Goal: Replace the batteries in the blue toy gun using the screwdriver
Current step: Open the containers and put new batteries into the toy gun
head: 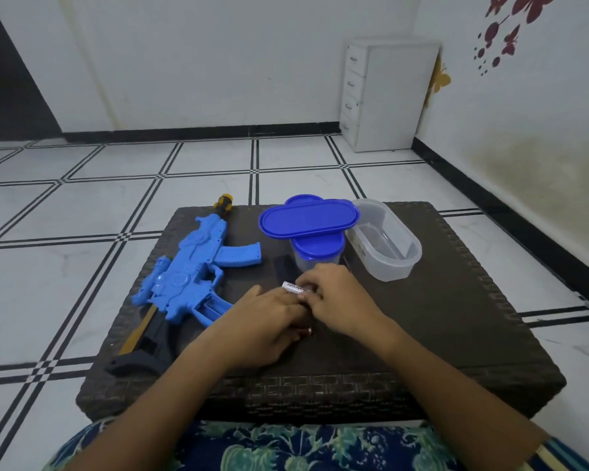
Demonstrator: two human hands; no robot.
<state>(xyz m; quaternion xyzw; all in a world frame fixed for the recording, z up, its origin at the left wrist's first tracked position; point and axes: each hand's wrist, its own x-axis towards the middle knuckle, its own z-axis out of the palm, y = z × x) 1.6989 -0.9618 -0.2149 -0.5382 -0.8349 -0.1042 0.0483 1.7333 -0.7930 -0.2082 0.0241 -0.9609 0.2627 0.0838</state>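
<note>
The right hand and left hand hold a small white battery between their fingers. The blue toy gun lies beside them on the table. If the fingers slip, the battery could roll off.

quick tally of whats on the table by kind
blue toy gun: 1
screwdriver: 1
battery: 1
clear containers: 2 (one open, one lidded)
loose blue lid: 1
total: 6 that can be clearly made out
</note>
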